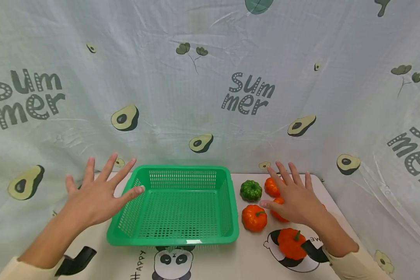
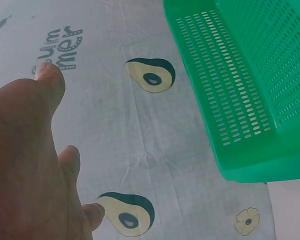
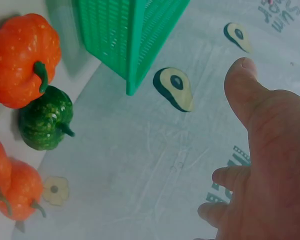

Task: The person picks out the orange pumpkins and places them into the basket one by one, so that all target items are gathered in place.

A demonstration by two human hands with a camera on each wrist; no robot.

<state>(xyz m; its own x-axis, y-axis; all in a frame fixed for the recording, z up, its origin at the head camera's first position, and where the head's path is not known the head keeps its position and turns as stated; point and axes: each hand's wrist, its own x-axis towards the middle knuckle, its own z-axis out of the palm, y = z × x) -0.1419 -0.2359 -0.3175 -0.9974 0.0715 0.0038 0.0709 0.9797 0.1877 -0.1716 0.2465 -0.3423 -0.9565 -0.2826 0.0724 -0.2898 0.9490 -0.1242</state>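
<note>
Both hands are spread with nothing in their grasp: the left hand [image 1: 99, 196] is held at the left side of the green basket [image 1: 178, 210], overlapping its rim in the head view, and the right hand [image 1: 295, 198] is out to the right of the basket, over some orange pumpkins [image 1: 279, 210]. Whether it touches any of them cannot be told. Just right of the basket sit a green pumpkin [image 1: 251, 191], farther back, and a near orange pumpkin [image 1: 254, 218]; the front pumpkin [image 1: 292, 244] lies right of the basket's near corner.

For a sure hold, the right hand would do best to come down from above and curl round a ribbed body, not pull on a stem; the glossy skins may slip. The green and near orange pumpkins stand close together, so fingers should enter from their freer sides. If steadying is wanted, the left hand suits the basket's left rim.

Behind the basket the cloth [image 1: 161, 77] hangs close to the table [image 1: 245, 256] edge, so pushing backward is unwise. Bare table shows between the basket and the front pumpkin, probably the easiest approach.
</note>
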